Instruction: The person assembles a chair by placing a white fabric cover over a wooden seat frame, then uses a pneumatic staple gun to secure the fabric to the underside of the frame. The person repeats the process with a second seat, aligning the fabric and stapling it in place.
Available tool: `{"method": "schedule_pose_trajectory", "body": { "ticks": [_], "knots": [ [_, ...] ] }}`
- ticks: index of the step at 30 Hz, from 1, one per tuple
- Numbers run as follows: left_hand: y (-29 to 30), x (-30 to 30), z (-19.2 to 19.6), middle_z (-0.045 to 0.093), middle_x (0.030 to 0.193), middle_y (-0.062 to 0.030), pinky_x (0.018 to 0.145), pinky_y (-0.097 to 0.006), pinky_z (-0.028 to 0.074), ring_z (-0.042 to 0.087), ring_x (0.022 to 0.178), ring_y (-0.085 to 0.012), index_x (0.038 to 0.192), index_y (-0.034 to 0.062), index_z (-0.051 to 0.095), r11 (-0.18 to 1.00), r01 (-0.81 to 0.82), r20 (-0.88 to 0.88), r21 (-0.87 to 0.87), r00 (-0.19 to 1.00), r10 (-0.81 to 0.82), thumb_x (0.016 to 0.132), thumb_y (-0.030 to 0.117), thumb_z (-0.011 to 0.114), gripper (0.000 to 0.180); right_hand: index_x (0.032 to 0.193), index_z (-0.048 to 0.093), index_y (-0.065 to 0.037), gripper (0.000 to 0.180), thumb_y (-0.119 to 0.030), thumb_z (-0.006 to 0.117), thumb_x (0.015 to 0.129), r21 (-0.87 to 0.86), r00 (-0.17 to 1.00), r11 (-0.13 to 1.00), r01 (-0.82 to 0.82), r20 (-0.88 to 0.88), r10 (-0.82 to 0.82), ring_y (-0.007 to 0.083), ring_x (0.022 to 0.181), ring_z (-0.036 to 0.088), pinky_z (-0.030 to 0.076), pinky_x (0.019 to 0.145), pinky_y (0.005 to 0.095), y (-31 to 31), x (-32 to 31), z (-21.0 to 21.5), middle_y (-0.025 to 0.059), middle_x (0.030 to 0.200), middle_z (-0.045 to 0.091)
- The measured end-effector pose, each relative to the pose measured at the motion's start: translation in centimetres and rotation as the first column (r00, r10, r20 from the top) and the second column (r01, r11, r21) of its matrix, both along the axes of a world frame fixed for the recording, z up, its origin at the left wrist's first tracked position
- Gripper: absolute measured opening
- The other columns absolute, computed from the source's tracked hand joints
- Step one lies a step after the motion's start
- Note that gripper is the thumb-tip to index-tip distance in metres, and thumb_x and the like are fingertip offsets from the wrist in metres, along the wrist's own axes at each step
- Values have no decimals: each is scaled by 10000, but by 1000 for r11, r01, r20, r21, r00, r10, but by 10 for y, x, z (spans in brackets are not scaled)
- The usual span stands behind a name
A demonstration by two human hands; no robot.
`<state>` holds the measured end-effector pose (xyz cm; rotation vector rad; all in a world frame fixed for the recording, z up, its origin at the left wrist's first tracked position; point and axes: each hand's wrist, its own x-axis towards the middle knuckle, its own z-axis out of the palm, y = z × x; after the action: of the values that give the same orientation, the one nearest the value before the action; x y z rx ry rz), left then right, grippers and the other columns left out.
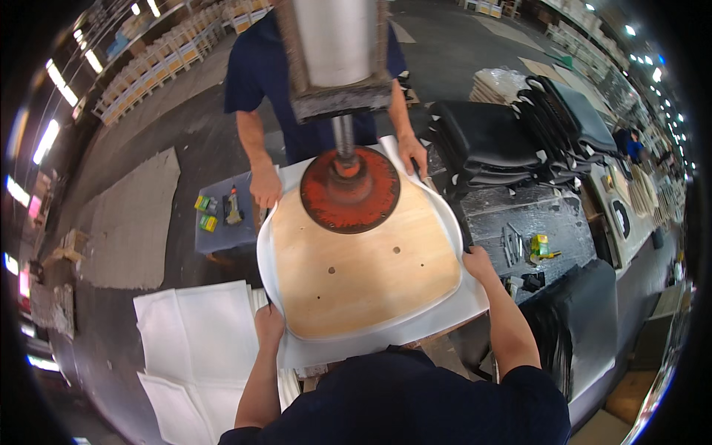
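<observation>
A pale plywood board (pixel 363 285) with several holes lies on white sheet material (pixel 445 315), whose raised rim curves around the board. A round red press plate (pixel 350 194) on a metal rod bears on the board's far half. My left hand (pixel 269 325) is closed at the white sheet's near left edge. At the right edge my right hand (pixel 479 264) is closed too. A thin dark sliver shows by the fingers of each; I cannot tell what it is. Opposite me, a co-worker's hands (pixel 265 185) are at the far left and far right edges.
White sheets (pixel 194 334) are stacked at left. A side table (pixel 222 236) there holds small boxes and a tool. At right, black padded pieces (pixel 482 141) are piled beyond a bench with metal tools (pixel 512 243) and a small box (pixel 539 245). Black sheets (pixel 578 326) lie nearer.
</observation>
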<state>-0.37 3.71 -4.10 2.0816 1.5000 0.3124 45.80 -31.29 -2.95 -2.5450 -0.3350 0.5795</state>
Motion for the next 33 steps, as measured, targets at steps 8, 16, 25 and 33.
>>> {"method": "schedule_pose_trajectory", "body": {
  "ticks": [8, 16, 25, 33],
  "knots": [
    [-2, 6, -3, 747, 989, -338, 898, -612, 548, 730, 981, -535, 977, -42, 785, 998, -44, -7, -46, 999, 44, 1061, 349, 499, 492, 1204, 764, 84, 460, -246, 615, 921, 77, 999, 997, -10, 35, 8, 518, 1165, 728, 555, 1009, 507, -11, 10, -11, 370, 1152, 754],
    [-6, 5, 1, 754, 986, -320, 891, -616, 543, 726, 975, -534, 970, -36, 784, 993, -91, -29, -75, 996, 89, 1073, 346, 509, 482, 1134, 764, 124, 413, -213, 621, 945, 85, 999, 996, -37, -3, 38, 326, 923, 762, 555, 832, 438, -9, 4, -2, 244, 945, 789],
    [-2, 2, -6, 754, 976, -317, 877, -628, 538, 721, 962, -535, 948, -25, 785, 994, -86, -1, -62, 996, 86, 1068, 327, 511, 462, 1137, 752, 134, 400, -181, 577, 964, 97, 998, 995, -18, -56, 23, 350, 923, 782, 559, 829, 469, -12, 6, -6, 306, 948, 789],
    [-1, 0, -5, 753, 976, -319, 874, -628, 540, 721, 966, -533, 954, -28, 783, 995, -85, -19, -56, 996, 84, 1077, 313, 509, 454, 1117, 756, 128, 400, -224, 610, 997, 140, 998, 990, -24, -49, 31, 296, 912, 752, 558, 824, 419, -7, -2, -7, 247, 964, 791]
  ]
}}
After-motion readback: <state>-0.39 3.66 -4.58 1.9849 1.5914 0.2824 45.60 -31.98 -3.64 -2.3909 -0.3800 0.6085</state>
